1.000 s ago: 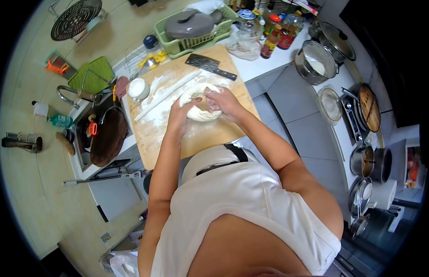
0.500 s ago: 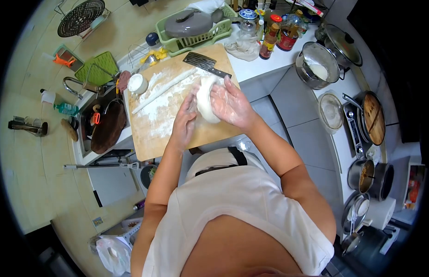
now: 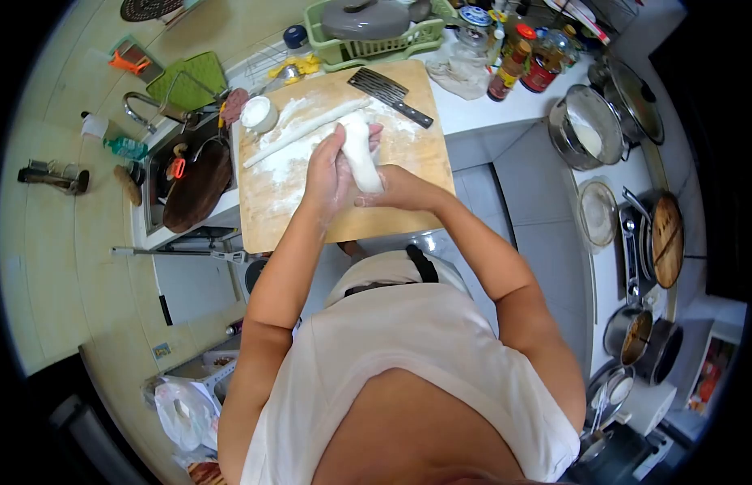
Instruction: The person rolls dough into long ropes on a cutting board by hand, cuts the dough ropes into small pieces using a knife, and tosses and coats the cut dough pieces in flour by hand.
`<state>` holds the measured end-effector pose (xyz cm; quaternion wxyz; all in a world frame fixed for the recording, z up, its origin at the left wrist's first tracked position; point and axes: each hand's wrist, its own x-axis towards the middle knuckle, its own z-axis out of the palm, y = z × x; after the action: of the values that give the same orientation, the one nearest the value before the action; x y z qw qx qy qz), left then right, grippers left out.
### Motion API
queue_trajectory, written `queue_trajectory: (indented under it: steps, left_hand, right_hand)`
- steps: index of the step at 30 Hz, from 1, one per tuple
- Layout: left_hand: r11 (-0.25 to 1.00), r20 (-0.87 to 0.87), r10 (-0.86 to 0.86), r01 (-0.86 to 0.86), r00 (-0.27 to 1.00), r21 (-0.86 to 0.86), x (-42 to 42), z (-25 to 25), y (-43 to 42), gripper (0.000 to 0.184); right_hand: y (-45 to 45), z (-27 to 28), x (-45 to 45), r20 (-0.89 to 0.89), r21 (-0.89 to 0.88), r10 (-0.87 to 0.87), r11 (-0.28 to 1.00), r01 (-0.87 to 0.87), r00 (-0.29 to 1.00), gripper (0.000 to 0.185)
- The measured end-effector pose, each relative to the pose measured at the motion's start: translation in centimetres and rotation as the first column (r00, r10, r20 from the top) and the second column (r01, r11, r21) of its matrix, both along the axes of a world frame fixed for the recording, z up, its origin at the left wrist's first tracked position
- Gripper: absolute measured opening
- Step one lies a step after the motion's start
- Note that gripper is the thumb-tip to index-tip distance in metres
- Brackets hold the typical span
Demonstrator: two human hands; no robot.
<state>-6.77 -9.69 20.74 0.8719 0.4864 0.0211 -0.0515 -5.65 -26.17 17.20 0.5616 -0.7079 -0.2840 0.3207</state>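
A thick white piece of dough point(image 3: 360, 152) is held above the near part of a floured wooden board point(image 3: 267, 212). My left hand point(image 3: 326, 171) is closed around its left side, the thumb near the upper end. At the lower end, my right hand point(image 3: 392, 187) grips the dough from the right, its fingers partly hidden. A long thin dough rope point(image 3: 299, 133) lies diagonally across the board behind my hands. To its left stands a small white tub of flour point(image 3: 259, 115). A slotted cleaver point(image 3: 390, 95) rests at the board's far right.
Left of the board is a sink point(image 3: 156, 194) with a dark oval board point(image 3: 196, 190) in it. A green dish rack point(image 3: 376, 50) and sauce bottles point(image 3: 509, 71) stand behind. Pots, including a steel pot point(image 3: 582, 129), line the right counter.
The dough has gone from a folded loop between spread hands to a longer, straighter piece gripped by both. The view has shifted, so the board sits slightly higher and further right.
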Motion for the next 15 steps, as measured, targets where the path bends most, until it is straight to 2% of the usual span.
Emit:
queue_trajectory:
  steps: [1,2,3,5,6,7,8,10,11,12,13,15]
  left_hand:
    - [0.995,-0.037,-0.087,0.086,0.995,-0.042,0.1,-0.5,0.4,0.063]
    - [0.981,-0.076,-0.178,0.171,0.981,-0.089,-0.2,-1.2,0.7,0.065]
    - [0.971,-0.045,-0.235,0.236,0.971,0.029,-0.9,-2.5,0.7,0.063]
    - [0.904,0.016,-0.349,0.332,0.937,0.270,-2.3,-5.4,0.6,0.059]
    - [0.735,0.133,-0.409,0.240,0.903,0.635,-3.1,-5.0,-0.4,0.056]
    - [0.462,0.206,-0.503,0.060,0.840,0.885,-3.5,-4.4,-1.0,0.053]
    - [0.596,0.106,-0.386,0.161,0.916,0.787,-3.3,-3.6,-0.9,0.045]
    - [0.837,-0.157,-0.189,0.243,0.969,0.491,-2.1,-1.6,-0.7,0.033]
    - [0.922,-0.087,-0.088,0.114,0.992,0.371,-1.3,-0.3,-1.0,0.037]
    - [0.988,-0.064,-0.106,0.113,0.992,0.106,-0.3,0.8,-0.8,0.041]
    - [0.980,-0.033,-0.114,0.107,0.993,-0.168,0.5,1.5,-0.6,0.045]
    - [0.994,-0.035,-0.049,0.046,0.998,-0.094,1.5,1.2,0.1,0.049]
  right_hand:
    - [0.7,0.3,-0.2,-0.063,0.014,-0.003,1.000,0.004,0.998,0.045]
    - [1.2,-1.4,0.2,-0.183,0.060,-0.075,0.994,0.088,0.980,0.032]
    - [1.1,-1.1,0.4,-0.341,0.236,-0.096,0.954,0.184,0.935,0.032]
    - [0.2,0.0,1.6,-0.626,0.482,-0.043,0.763,0.430,0.778,0.033]
    - [-0.1,-0.1,2.7,-0.595,0.590,0.025,0.692,0.415,0.804,0.032]
    - [-0.3,-0.3,3.9,-0.555,0.688,0.088,0.608,0.396,0.827,0.032]
    - [-0.5,-0.4,4.7,-0.504,0.775,0.143,0.511,0.372,0.852,0.032]
    - [-0.5,-1.3,4.5,-0.535,0.633,0.097,0.704,0.322,0.839,0.036]
    - [-0.4,-1.5,3.7,-0.455,0.527,0.023,0.813,0.248,0.890,0.038]
    - [-0.1,-0.6,2.7,-0.349,0.396,-0.025,0.902,0.171,0.937,0.041]
    - [0.2,0.3,1.7,-0.237,0.251,-0.039,0.963,0.100,0.971,0.043]
    - [0.1,-0.2,0.9,-0.140,-0.079,0.106,0.990,-0.118,0.984,0.045]
